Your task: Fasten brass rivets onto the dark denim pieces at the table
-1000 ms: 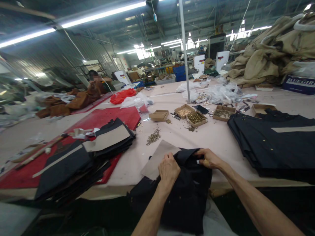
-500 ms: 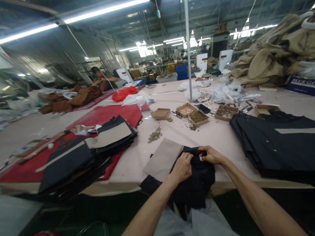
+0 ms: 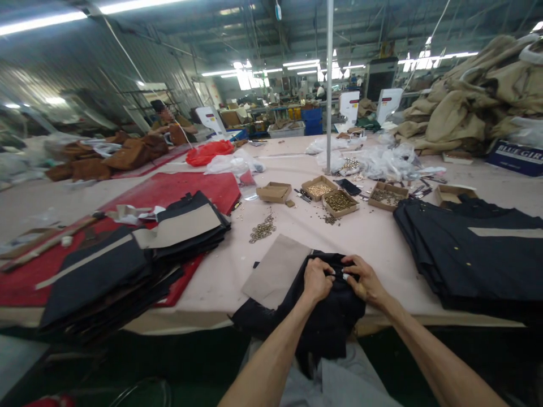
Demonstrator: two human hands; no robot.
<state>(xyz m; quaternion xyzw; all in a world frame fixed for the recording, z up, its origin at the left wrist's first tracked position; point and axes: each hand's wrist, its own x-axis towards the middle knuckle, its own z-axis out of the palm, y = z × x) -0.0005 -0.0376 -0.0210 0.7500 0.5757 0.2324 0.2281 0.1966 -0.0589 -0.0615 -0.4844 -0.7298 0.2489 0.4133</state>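
Note:
A piece of black fabric [image 3: 335, 316] with a beige panel [image 3: 278, 271] lies over the table's front edge and hangs down toward my lap. My left hand [image 3: 318, 280] pinches a fold of this fabric near its top. Close beside it, my right hand [image 3: 365, 281] grips the same fold, with something white at its thumb and fingertip. Whether a small part sits between the fingers is hidden. The fingertips of the two hands nearly meet.
Black fabric pieces are stacked at left [image 3: 102, 277] and right [image 3: 470, 254]. Beyond my hands lie loose metal rings [image 3: 263, 228] and cardboard boxes of small metal parts [image 3: 340, 202]. A metal pole [image 3: 329, 85] rises from the table. Another person [image 3: 169, 121] sits at far left.
My left hand has moved right along the fabric, so its fingertips are now closer to my right hand's. My right hand has turned slightly and keeps its grip. The view has shifted a little.

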